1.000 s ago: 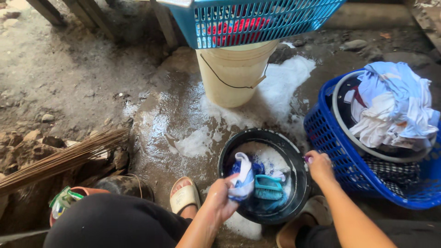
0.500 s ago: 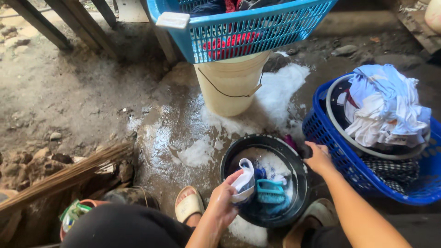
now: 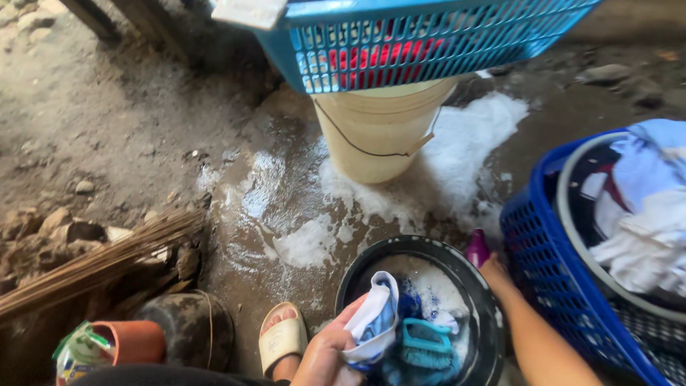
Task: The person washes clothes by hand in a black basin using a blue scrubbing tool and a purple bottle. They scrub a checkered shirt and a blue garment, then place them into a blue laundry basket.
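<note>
A wet white and blue cloth (image 3: pixel 373 314) is gripped in the left hand (image 3: pixel 330 352), its fingers clenched round it, above the round black plastic basin (image 3: pixel 486 314) of soapy water on the ground. A teal scrubbing brush (image 3: pixel 427 343) lies inside. The right hand (image 3: pixel 494 270) rests on the basin's rim, its fingers hidden, so their grip cannot be told. Alongside, a dark blue plastic laundry basket (image 3: pixel 550 286) is cut off at the frame's edge

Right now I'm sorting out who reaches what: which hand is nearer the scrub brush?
Left. The left hand holds a white cloth right beside the teal brush in the basin; the right hand rests at the basin's far rim.
</note>
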